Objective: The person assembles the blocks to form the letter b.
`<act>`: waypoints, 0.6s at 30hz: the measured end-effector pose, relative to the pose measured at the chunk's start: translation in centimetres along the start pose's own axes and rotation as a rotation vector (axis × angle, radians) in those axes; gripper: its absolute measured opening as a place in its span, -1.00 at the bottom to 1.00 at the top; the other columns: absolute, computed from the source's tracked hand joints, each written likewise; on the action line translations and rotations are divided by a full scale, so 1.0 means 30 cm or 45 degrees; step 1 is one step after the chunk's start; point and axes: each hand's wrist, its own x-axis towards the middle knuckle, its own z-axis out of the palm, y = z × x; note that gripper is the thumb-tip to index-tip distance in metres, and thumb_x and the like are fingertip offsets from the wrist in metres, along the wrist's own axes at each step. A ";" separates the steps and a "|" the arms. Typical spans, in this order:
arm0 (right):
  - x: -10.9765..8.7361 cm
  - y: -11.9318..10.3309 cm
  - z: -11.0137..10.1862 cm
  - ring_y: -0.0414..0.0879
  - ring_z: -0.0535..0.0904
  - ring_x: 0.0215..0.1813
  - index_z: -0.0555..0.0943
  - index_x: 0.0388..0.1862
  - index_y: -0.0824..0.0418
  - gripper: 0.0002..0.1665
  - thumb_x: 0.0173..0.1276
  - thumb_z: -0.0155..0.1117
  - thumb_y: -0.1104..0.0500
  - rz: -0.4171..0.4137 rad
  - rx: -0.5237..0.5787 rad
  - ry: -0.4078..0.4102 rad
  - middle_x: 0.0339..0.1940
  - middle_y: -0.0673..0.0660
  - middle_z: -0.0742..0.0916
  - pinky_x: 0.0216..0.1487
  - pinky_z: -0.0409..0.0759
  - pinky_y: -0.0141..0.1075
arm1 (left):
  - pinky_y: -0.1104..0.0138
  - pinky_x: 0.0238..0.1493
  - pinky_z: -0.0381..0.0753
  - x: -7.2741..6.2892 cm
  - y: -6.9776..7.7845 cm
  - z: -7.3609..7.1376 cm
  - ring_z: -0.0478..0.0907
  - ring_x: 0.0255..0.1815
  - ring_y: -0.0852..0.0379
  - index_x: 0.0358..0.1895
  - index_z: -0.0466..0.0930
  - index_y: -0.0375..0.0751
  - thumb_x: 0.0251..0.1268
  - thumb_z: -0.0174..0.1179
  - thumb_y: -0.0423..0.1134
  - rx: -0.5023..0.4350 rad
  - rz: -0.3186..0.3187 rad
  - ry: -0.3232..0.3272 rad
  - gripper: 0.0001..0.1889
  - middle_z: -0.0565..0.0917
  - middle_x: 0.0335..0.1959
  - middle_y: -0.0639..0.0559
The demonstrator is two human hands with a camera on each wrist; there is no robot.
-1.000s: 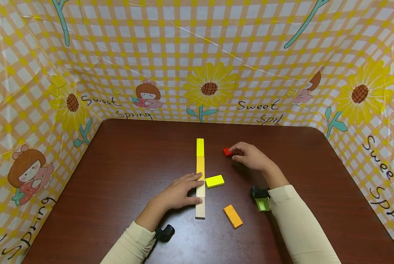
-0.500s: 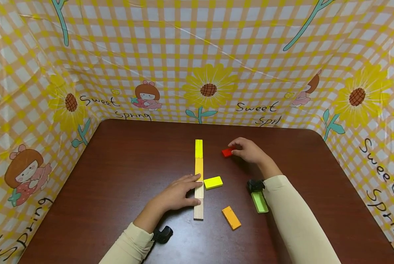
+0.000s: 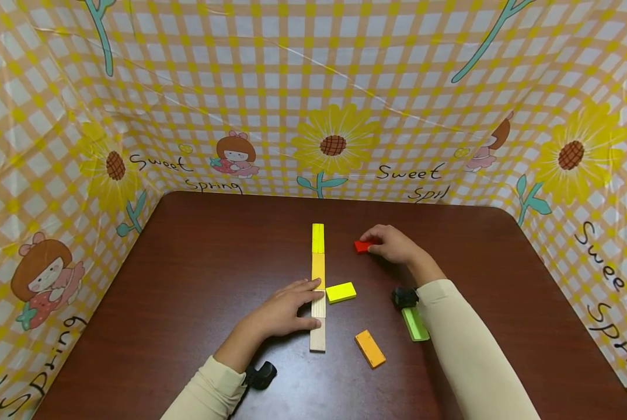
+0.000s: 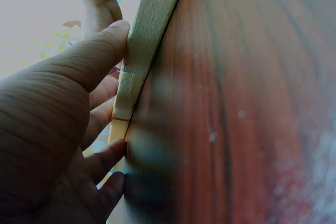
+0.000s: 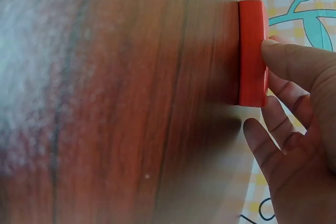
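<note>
A straight row of flat blocks runs away from me in the head view: a bright yellow block (image 3: 318, 238) farthest, then a yellow-orange block (image 3: 318, 268), a striped pale wood block (image 3: 318, 304) and a plain wood block (image 3: 317, 339) nearest. My left hand (image 3: 284, 311) rests on the row from the left, fingers spread and fairly straight. In the left wrist view its thumb (image 4: 113, 38) lies along a wood block's edge. To the right of the row's far end, my right hand (image 3: 392, 244) pinches a red block (image 5: 252, 53) between thumb and fingers, close over the table.
A loose yellow block (image 3: 341, 292) lies against the row's right side. Nearer me is an orange block (image 3: 370, 349), tilted. A light green block (image 3: 415, 324) lies by the right sleeve, partly under the wrist camera (image 3: 405, 297). Patterned cloth surrounds the dark wooden table (image 3: 213, 245).
The right thumb and fingers have settled round the red block, which has shifted slightly towards me. The left hand and the row stay in place.
</note>
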 end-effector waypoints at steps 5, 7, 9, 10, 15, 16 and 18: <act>-0.006 -0.019 -0.001 0.12 0.49 -0.02 0.67 -0.05 0.28 -0.78 0.32 0.32 0.36 0.025 -0.014 -0.033 -0.06 0.20 0.67 0.08 0.43 -0.02 | -0.06 0.45 0.15 -0.002 0.003 -0.003 0.12 0.54 -0.09 0.42 0.43 -0.04 0.31 0.30 0.05 -0.005 0.007 0.003 -0.36 0.22 0.54 0.06; -0.010 -0.026 -0.001 0.11 0.49 -0.05 0.66 -0.06 0.27 -0.78 0.32 0.34 0.35 0.031 -0.022 -0.049 -0.09 0.18 0.67 0.07 0.44 -0.02 | -0.06 0.45 0.15 -0.003 0.004 -0.003 0.11 0.54 -0.09 0.42 0.43 -0.04 0.31 0.30 0.05 -0.006 0.005 0.002 -0.36 0.22 0.54 0.06; -0.016 -0.033 -0.001 0.10 0.49 -0.06 0.66 -0.08 0.27 -0.79 0.31 0.36 0.34 0.036 -0.032 -0.058 -0.11 0.17 0.66 0.07 0.44 -0.02 | -0.06 0.45 0.15 -0.003 0.004 -0.003 0.11 0.54 -0.09 0.42 0.43 -0.04 0.31 0.30 0.05 -0.007 0.003 0.001 -0.35 0.22 0.54 0.06; -0.019 -0.035 0.000 0.09 0.49 -0.06 0.66 -0.08 0.26 -0.80 0.31 0.36 0.33 0.043 -0.033 -0.062 -0.11 0.16 0.66 0.06 0.45 -0.02 | -0.06 0.45 0.15 -0.003 0.005 -0.003 0.11 0.54 -0.09 0.42 0.43 -0.04 0.31 0.30 0.05 -0.011 0.000 0.000 -0.36 0.22 0.54 0.06; -0.035 -0.042 0.009 0.07 0.49 -0.07 0.67 -0.10 0.25 -0.82 0.33 0.34 0.33 0.096 -0.001 -0.063 -0.09 0.15 0.65 0.03 0.46 -0.04 | -0.08 0.44 0.15 -0.003 0.008 -0.005 0.10 0.54 -0.08 0.43 0.43 -0.03 0.31 0.30 0.05 -0.013 -0.009 -0.006 -0.35 0.22 0.54 0.07; -0.038 -0.042 0.012 0.07 0.50 -0.08 0.66 -0.09 0.25 -0.82 0.33 0.34 0.33 0.103 0.006 -0.061 -0.09 0.15 0.65 0.03 0.46 -0.04 | -0.08 0.44 0.15 -0.002 0.008 -0.005 0.11 0.54 -0.08 0.43 0.43 -0.03 0.31 0.30 0.05 -0.012 -0.010 -0.007 -0.36 0.22 0.54 0.07; -0.044 -0.043 0.017 0.07 0.50 -0.09 0.66 -0.09 0.25 -0.82 0.33 0.34 0.33 0.105 0.011 -0.053 -0.09 0.16 0.65 0.03 0.47 -0.04 | -0.08 0.44 0.15 -0.002 0.009 -0.005 0.10 0.54 -0.09 0.43 0.43 -0.03 0.31 0.30 0.05 -0.013 -0.008 -0.007 -0.36 0.22 0.55 0.06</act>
